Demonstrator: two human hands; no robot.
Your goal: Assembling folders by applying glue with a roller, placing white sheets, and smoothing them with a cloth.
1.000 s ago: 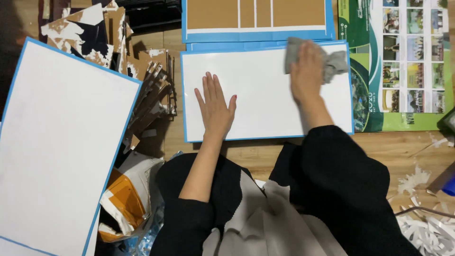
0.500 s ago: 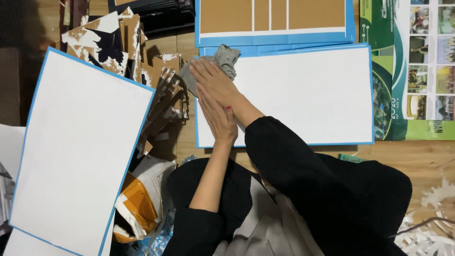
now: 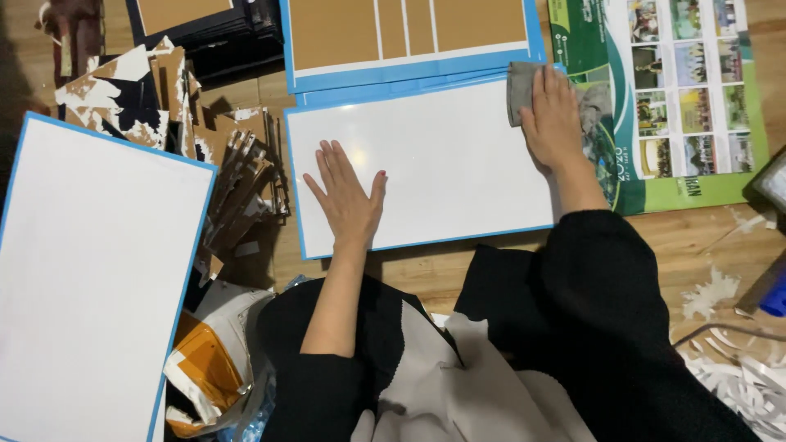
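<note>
Left hand: the left hand (image 3: 348, 196) is lying flat, palm down, fingers spread and pointing away from the person, pressing on the lower left part of the white board (image 3: 442, 164).
Right hand: the right hand (image 3: 557, 115) is pressing palm down on a grey cloth (image 3: 517, 90), fingers together and extended, holding the cloth against the board's upper right corner.
White board: a blue-edged white panel is lying flat on the wooden floor (image 3: 679, 237), its long axis running left to right across the view, tilted slightly so the right end is sitting a little higher.
Cloth: it is bunching under the right hand, part of it sticking out left of the fingers, over the board's top right edge.
Above the board: brown-backed blue boards (image 3: 409, 37) are lying just beyond its far edge, partly tucked under it.
Right of the board: a green printed poster (image 3: 696, 98) is lying just beside it, under the right hand's wrist side.
Left of the board: cardboard scraps (image 3: 246, 188) are piling up, and beyond them a second white board (image 3: 90, 278) is lying with its long axis pointing away from the person.
</note>
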